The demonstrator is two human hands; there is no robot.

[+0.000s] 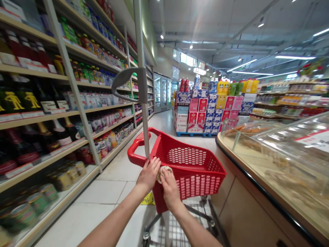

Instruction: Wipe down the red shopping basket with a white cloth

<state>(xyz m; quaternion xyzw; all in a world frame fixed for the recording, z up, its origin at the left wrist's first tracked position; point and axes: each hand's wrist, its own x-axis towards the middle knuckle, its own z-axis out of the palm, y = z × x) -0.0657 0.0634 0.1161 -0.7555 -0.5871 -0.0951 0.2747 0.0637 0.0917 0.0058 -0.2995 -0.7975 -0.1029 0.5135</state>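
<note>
A red plastic shopping cart (195, 185) with perforated basket walls stands in front of me on a dark wheeled frame. A tall metal pole with a grey loop handle (125, 82) rises from its near left corner. My left hand (149, 173) is closed over the cart's near rim, right at the foot of the pole; its thumb is hidden. Just to the right, my right hand (170, 187) presses a crumpled pale cloth (160, 175) against the rim of the basket. Its fingers are bent over the cloth and cover part of it.
Shelves (74, 113) of bottles, cans and packs line the left side. On the right, a glass-topped display counter (239, 164) stands close to the cart. Stacked drink boxes (197, 115) on a blue pallet are ahead. White floor tiles (108, 192) run between.
</note>
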